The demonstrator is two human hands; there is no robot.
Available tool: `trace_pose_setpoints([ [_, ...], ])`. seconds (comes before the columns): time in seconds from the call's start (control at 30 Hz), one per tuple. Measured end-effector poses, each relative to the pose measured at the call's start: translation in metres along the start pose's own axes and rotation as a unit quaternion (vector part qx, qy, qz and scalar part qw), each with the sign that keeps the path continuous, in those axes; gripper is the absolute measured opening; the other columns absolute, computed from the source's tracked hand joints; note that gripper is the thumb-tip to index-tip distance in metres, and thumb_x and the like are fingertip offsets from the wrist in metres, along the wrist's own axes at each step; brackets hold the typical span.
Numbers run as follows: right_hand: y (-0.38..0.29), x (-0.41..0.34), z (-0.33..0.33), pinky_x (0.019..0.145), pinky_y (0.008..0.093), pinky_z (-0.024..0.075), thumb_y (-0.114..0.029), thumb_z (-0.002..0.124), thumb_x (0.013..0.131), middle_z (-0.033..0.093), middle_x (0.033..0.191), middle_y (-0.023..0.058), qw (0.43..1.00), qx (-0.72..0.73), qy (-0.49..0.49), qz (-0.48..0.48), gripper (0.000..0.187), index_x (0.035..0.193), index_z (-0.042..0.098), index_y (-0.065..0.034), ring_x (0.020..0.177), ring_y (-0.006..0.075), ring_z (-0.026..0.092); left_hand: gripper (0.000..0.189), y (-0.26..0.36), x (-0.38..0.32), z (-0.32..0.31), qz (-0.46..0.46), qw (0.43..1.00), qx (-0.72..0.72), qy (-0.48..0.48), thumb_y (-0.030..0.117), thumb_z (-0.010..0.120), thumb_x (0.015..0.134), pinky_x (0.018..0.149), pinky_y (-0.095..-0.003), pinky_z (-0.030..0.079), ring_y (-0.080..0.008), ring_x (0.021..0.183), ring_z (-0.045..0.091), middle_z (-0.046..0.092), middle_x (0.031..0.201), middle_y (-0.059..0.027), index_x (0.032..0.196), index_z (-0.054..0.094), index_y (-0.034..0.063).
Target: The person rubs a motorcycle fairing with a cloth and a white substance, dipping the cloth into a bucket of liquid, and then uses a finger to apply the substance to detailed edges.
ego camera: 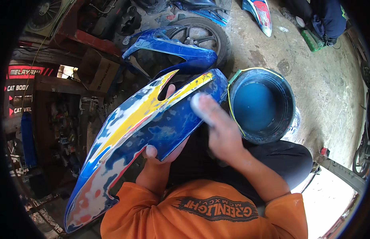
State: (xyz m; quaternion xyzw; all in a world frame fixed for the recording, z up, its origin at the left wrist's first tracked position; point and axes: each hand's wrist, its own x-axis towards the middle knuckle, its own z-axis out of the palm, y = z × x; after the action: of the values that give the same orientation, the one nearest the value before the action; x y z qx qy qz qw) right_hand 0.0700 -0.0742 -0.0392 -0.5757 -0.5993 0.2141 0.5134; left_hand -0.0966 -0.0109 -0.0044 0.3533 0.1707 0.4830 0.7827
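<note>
A long motorcycle fairing panel [137, 119], blue, yellow and white with patchy, sanded-looking paint, slants across the space before me. My left hand [164, 154] holds it from beneath, the thumb over its lower edge and a fingertip showing by the notch near the top. Blurred by motion, my right hand [217, 122] is at the panel's upper blue part, fingers together; whether something is under the fingers cannot be told. Right of the panel stands a dark bucket [288, 104] with bluish liquid in it and a yellow-green cord round its rim.
Beyond the panel, another blue fairing piece [199, 55] leans over a spoked motorcycle wheel [223, 38]. Further painted panels [262, 18] lie on the concrete floor. A cardboard box [104, 71] is at the left, and a person in dark clothing [329, 21] is at the upper right.
</note>
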Motion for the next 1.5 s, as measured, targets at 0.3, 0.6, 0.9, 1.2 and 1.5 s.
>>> trace_pose_setpoints([
  [0.3, 0.035, -0.001, 0.002, 0.124, 0.0446, 0.0451, 0.014, 0.052, 0.098, 0.064, 0.15, 0.0274, 0.992, -0.024, 0.035, 0.121, 0.055, 0.149, 0.063, -0.0007, 0.145, 0.0412, 0.058, 0.127, -0.005, 0.004, 0.003, -0.008, 0.999, -0.032, 0.004, 0.079, 0.081, 0.077, 0.135, -0.0646, 0.014, -0.0393, 0.166, 0.024, 0.024, 0.181, -0.0166, 0.174, 0.028, 0.0166],
  [0.6, 0.028, 0.001, 0.004, 0.124, 0.0502, 0.045, 0.013, 0.053, 0.096, 0.064, 0.149, 0.0281, 0.995, 0.032, 0.047, 0.077, 0.048, 0.142, 0.066, 0.0038, 0.145, 0.0436, 0.057, 0.127, -0.002, 0.002, 0.007, -0.02, 1.0, -0.006, 0.01, 0.072, 0.085, 0.078, 0.135, -0.065, 0.015, -0.0405, 0.167, 0.021, 0.02, 0.182, -0.017, 0.176, 0.023, 0.0197],
  [0.9, 0.005, -0.009, -0.001, 0.127, 0.0504, 0.0415, 0.016, 0.055, 0.087, 0.061, 0.155, 0.0262, 0.996, 0.027, -0.034, -0.078, 0.063, 0.147, 0.064, 0.0014, 0.149, 0.0428, 0.054, 0.13, 0.003, 0.003, 0.009, -0.029, 0.998, -0.055, 0.022, 0.055, 0.096, 0.076, 0.136, -0.0614, 0.018, -0.037, 0.166, 0.026, 0.023, 0.182, -0.0118, 0.175, 0.022, 0.0172],
  [1.2, -0.029, -0.005, -0.004, 0.129, 0.0491, 0.039, 0.018, 0.054, 0.082, 0.06, 0.157, 0.0246, 0.988, 0.044, -0.088, -0.116, 0.07, 0.149, 0.063, 0.0007, 0.152, 0.0416, 0.052, 0.123, 0.006, -0.006, -0.004, -0.012, 0.999, -0.037, 0.021, 0.053, 0.093, 0.081, 0.136, -0.0588, 0.019, -0.0354, 0.165, 0.028, 0.023, 0.182, -0.0115, 0.175, 0.021, 0.0186],
  [1.5, -0.04, -0.004, -0.001, 0.128, 0.0506, 0.0398, 0.017, 0.054, 0.083, 0.06, 0.156, 0.0255, 0.989, 0.034, -0.103, -0.105, 0.069, 0.15, 0.061, 0.0019, 0.151, 0.0427, 0.053, 0.12, 0.003, -0.006, -0.009, 0.014, 1.0, 0.019, 0.02, 0.072, 0.079, 0.083, 0.135, -0.062, 0.016, -0.0375, 0.165, 0.027, 0.024, 0.182, -0.0139, 0.175, 0.023, 0.0186],
])
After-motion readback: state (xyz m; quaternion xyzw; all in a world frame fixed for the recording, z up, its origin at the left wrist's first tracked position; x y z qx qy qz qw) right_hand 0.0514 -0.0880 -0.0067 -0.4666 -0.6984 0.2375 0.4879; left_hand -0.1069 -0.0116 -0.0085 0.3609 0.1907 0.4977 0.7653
